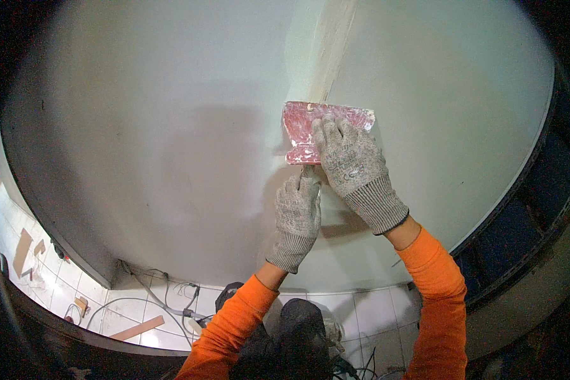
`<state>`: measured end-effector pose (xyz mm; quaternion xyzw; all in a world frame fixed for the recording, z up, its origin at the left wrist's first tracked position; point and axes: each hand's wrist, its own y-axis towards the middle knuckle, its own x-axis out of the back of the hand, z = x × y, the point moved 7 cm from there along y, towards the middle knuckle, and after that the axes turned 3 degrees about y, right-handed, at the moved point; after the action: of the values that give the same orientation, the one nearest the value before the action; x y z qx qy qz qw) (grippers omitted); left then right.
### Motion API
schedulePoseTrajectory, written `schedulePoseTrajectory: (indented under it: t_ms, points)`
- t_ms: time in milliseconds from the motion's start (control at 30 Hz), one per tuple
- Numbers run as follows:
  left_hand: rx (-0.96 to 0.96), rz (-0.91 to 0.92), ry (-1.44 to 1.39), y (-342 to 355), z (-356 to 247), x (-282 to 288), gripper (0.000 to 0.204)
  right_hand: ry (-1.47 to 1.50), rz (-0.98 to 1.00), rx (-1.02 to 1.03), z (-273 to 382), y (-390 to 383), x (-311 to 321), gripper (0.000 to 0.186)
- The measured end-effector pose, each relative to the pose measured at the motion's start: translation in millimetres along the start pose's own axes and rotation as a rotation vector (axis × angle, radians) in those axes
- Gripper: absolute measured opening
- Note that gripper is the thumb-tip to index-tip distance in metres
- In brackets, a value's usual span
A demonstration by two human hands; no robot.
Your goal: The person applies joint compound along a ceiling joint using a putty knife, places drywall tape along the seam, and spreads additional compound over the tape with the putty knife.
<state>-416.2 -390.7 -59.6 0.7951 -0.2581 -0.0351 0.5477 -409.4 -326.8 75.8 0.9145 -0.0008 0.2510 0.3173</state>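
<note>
Pressed to the pale wall [209, 190] is a red putty spreader [301, 123], wide along its top edge and smeared with white filler. My right hand [353, 161], in a grey knitted glove, grips its right side with the fingers laid over its face. Just under the spreader's lower edge, my gloved left hand [297, 206] is closed with its fingertips at that edge; what lies inside its palm is hidden. Above the spreader, a beige filled seam [331, 47] runs up the wall beside a pale greenish strip.
White floor tiles [377, 310] meet the wall's foot. Grey cables [161, 301] and a brown wooden strip [137, 328] lie at the lower left, with more scraps [23, 252] farther left. My dark-clothed knees [301, 316] are close below my hands. A dark frame [516, 218] borders the wall's right side.
</note>
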Motion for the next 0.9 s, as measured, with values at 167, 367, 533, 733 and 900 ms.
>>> schedulePoseTrajectory:
  t_ms: [167,367,533,733,900]
  points:
    - [0.257,0.445,-0.096,1.9,11.5,-31.4,0.054,-0.12,0.0,0.148,8.4,-17.1,-21.7,0.056]
    - [-0.056,-0.092,-0.019,-56.0,38.1,-35.6,0.047,0.073,0.255,0.114,54.2,-50.8,-54.4,0.068]
    - [0.021,0.122,0.045,-79.5,50.8,-37.3,0.076,-0.079,-0.048,0.171,30.8,-57.4,-13.2,0.063]
    - [0.119,0.164,-0.08,-67.2,41.5,-27.4,0.048,-0.411,-0.313,0.008,-89.2,57.9,24.8,0.058]
    - [0.069,0.132,-0.036,-61.3,44.4,-30.2,0.04,-0.311,-0.557,0.057,-62.0,42.1,16.2,0.043]
